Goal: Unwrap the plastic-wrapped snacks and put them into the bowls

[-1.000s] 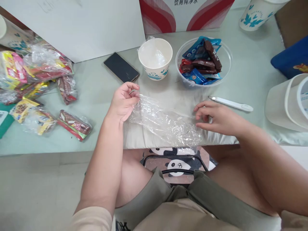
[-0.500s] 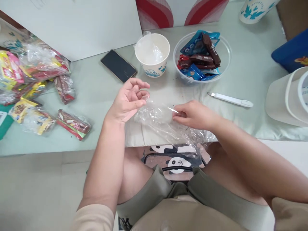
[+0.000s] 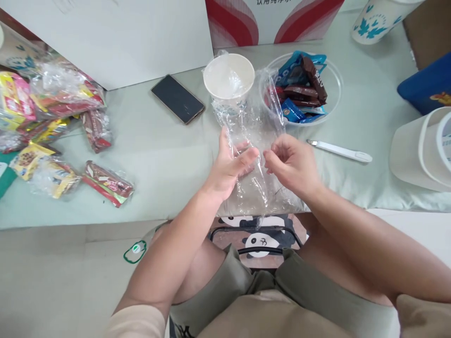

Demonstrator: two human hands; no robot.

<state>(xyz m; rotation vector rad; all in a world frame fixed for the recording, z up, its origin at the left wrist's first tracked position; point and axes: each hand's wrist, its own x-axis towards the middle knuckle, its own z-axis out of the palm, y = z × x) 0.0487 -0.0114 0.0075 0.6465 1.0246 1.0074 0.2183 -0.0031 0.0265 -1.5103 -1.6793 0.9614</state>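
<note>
A clear plastic bag (image 3: 262,185) hangs crinkled between my hands, spreading upward in front of the paper cup (image 3: 229,104) and over the near left side of the bowl. My left hand (image 3: 225,171) has film across its fingers, with the thumb in front and one finger pointing up; it holds the bag loosely. On the other side, my right hand (image 3: 294,164) pinches the film between thumb and curled fingers. More crumpled clear film (image 3: 232,82) lies inside the cup and sticks out over its rim. The exact contact at the left fingers is partly hidden.
A clear bowl (image 3: 334,101) of wrapped snacks and a white-handled tool (image 3: 340,150) are on the right. Beside them stands a white bin (image 3: 408,155). A phone (image 3: 178,99) lies left of the cup. Bagged snacks (image 3: 66,94) pile up at far left, near a snack pack (image 3: 109,183).
My left hand has moved right and slightly down, close to my right hand. The bag is now spread upward toward the cup and bowl instead of lying low between the hands.
</note>
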